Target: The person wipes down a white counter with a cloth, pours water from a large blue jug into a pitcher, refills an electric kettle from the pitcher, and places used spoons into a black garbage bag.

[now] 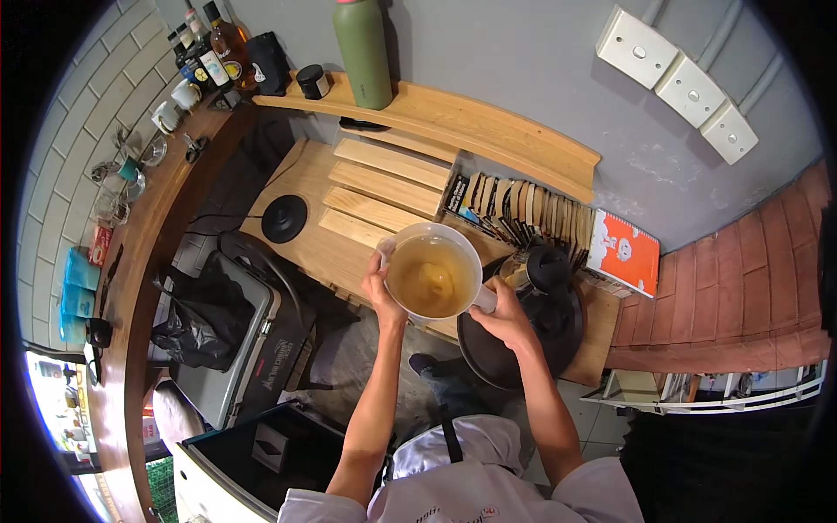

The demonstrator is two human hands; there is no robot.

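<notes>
A white pitcher (397, 302) of amber liquid (425, 271) is held between both hands, its open top facing me. My left hand (384, 291) grips the spout side, the fingers partly hidden behind the wall. My right hand (507, 317) is closed around the handle (484, 299). Just beyond the right hand, a glass pot with a black lid (548, 267) stands on a round black tray (480, 359). The pitcher hides part of the low wooden table (304, 252) beneath it.
A round black appliance base (284, 218) with a cord sits on the table near wooden slats (386, 188). Books (523, 206) and an orange spiral notebook (624, 252) line the right. A green bottle (363, 55) stands on the ledge (477, 124). A counter (140, 274) curves left, above a grey case (255, 353).
</notes>
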